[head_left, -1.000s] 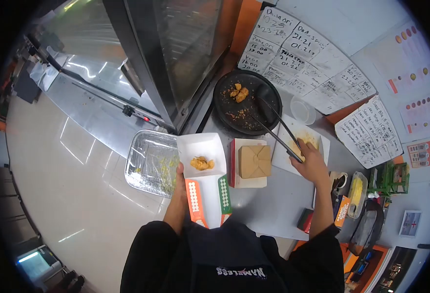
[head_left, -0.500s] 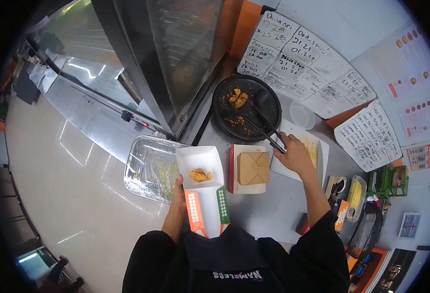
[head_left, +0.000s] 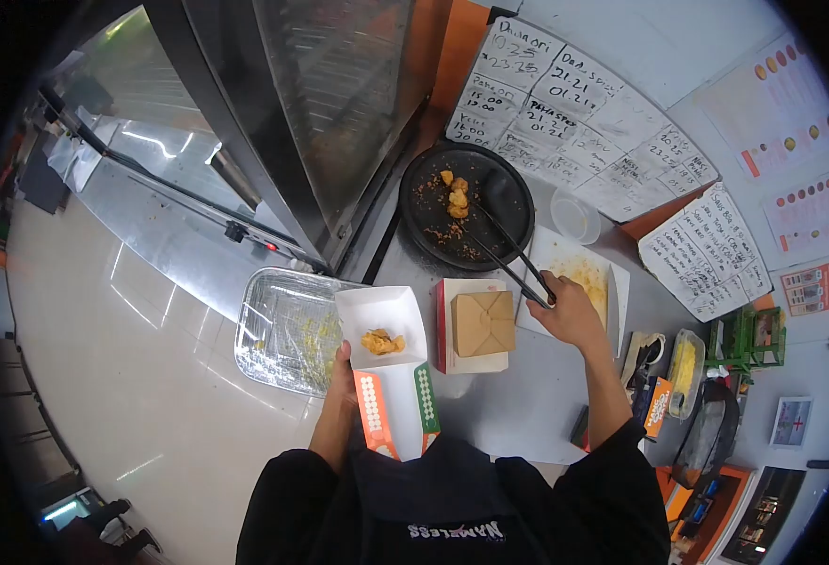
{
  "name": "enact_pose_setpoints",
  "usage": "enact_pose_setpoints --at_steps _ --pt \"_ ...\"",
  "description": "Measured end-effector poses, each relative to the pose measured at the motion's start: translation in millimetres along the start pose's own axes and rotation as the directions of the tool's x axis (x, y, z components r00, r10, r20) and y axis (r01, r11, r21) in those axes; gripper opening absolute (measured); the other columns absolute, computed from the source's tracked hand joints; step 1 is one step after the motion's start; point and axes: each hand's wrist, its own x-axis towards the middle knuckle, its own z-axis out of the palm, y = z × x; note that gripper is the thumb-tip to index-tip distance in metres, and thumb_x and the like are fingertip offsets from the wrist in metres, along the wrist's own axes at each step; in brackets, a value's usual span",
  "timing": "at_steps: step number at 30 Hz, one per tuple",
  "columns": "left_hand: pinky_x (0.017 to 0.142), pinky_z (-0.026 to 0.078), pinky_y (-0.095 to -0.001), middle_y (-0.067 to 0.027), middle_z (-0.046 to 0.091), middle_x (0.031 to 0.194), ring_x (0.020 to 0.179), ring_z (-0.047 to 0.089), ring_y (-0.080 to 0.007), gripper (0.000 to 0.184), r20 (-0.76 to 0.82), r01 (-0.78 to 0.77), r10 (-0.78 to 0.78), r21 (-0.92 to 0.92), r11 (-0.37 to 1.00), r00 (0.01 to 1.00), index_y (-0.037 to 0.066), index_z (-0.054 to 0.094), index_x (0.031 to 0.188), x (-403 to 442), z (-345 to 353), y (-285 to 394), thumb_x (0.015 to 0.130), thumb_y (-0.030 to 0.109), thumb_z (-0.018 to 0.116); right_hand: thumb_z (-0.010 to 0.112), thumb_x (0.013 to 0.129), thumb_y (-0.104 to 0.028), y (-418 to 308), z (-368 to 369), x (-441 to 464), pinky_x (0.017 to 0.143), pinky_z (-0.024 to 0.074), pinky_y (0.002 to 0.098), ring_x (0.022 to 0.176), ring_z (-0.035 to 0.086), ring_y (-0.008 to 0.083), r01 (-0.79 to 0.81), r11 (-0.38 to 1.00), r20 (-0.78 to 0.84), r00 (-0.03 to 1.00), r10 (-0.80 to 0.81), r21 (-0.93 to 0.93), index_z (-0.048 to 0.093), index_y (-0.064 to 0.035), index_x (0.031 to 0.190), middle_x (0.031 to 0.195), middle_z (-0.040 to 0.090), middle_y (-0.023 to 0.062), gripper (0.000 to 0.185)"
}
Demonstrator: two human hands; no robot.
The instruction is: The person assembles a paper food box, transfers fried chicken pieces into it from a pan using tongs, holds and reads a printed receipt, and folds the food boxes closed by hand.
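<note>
My left hand (head_left: 341,388) grips the left side of an open takeaway box (head_left: 403,400), white inside with orange and green printed flaps. One piece of fried chicken (head_left: 382,343) lies in its upper half. Tongs (head_left: 507,247) with dark arms are in my right hand (head_left: 565,311), fingers closed around their handle end. Their tips reach into a round black pan (head_left: 518,221), close to a cluster of fried chicken pieces (head_left: 458,199) with crumbs around it. Whether the tips touch the chicken, I cannot tell.
A brown folded box (head_left: 485,324) sits on a white-and-red one between my hands. Left of the takeaway box is a wrapped tray (head_left: 282,330). A cutting board (head_left: 574,273) and plastic cup (head_left: 574,217) stand right of the pan. A metal-framed cabinet (head_left: 273,122) rises behind.
My right hand has drawn slightly back toward me with the tongs. The chicken cluster in the pan has shifted and spread lengthwise. My left hand still holds the box.
</note>
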Motion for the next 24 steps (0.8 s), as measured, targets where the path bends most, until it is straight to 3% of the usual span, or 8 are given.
enact_pose_setpoints --at_steps 8,11,14,18,23,24 --pt "0.095 0.049 -0.0496 -0.0190 0.050 0.130 0.115 0.054 -0.0360 0.097 0.000 -0.009 0.009 0.004 1.000 1.000 0.004 0.037 0.139 -1.0 -5.4 0.0 0.071 0.067 0.067 0.071 0.076 -0.018 10.3 18.4 2.8 0.064 0.0468 0.0391 0.068 0.060 0.0334 -0.022 0.986 0.039 0.999 0.016 0.165 0.060 0.0015 0.109 0.075 0.061 0.0204 0.040" --pt "0.098 0.047 -0.0510 -0.0179 0.050 0.133 0.119 0.053 -0.0355 0.095 0.047 0.015 -0.010 -0.120 0.993 0.999 0.004 0.037 0.139 -1.6 -7.2 0.0 0.070 0.056 0.076 0.071 0.077 -0.017 13.2 22.5 -1.7 0.064 0.0466 0.0377 0.066 0.059 0.0312 0.000 0.976 0.006 1.000 -0.002 0.216 0.060 0.0014 0.110 0.074 0.060 0.0193 0.039" --pt "0.098 0.047 -0.0511 -0.0181 0.050 0.133 0.118 0.053 -0.0355 0.095 -0.007 -0.012 0.011 -0.112 0.994 1.000 0.004 0.037 0.139 -2.2 -4.4 0.3 0.071 0.055 0.076 0.071 0.078 -0.018 10.4 19.0 -4.1 0.064 0.0470 0.0361 0.066 0.059 0.0277 -0.014 0.963 0.022 1.000 0.009 0.268 0.061 0.0012 0.112 0.075 0.061 0.0183 0.041" --pt "0.098 0.047 -0.0513 -0.0185 0.050 0.133 0.118 0.053 -0.0358 0.095 0.034 0.001 0.002 -0.105 0.994 0.999 0.003 0.037 0.140 -2.0 -2.2 1.6 0.070 0.055 0.076 0.070 0.080 -0.020 20.7 24.2 -8.6 0.066 0.0479 0.0328 0.068 0.060 0.0227 0.003 0.933 -0.012 1.000 0.001 0.360 0.061 0.0005 0.116 0.079 0.064 0.0170 0.043" --pt "0.095 0.049 -0.0503 -0.0199 0.051 0.129 0.116 0.054 -0.0361 0.098 0.009 -0.013 0.013 -0.043 0.999 1.000 0.003 0.037 0.138 -1.7 4.5 1.4 0.071 0.066 0.069 0.069 0.078 -0.020 19.5 17.8 -12.0 0.071 0.0491 0.0339 0.075 0.064 0.0258 -0.128 0.920 0.071 0.991 0.109 0.371 0.062 0.0001 0.113 0.082 0.066 0.0180 0.041" --pt "0.096 0.048 -0.0507 -0.0196 0.050 0.131 0.116 0.054 -0.0365 0.097 0.027 -0.011 0.013 -0.064 0.998 1.000 0.003 0.037 0.139 -1.1 3.4 1.5 0.070 0.062 0.072 0.069 0.078 -0.020 17.1 15.8 -12.0 0.071 0.0491 0.0340 0.075 0.064 0.0258 -0.142 0.909 0.087 0.989 0.117 0.393 0.062 -0.0001 0.113 0.082 0.066 0.0179 0.041"
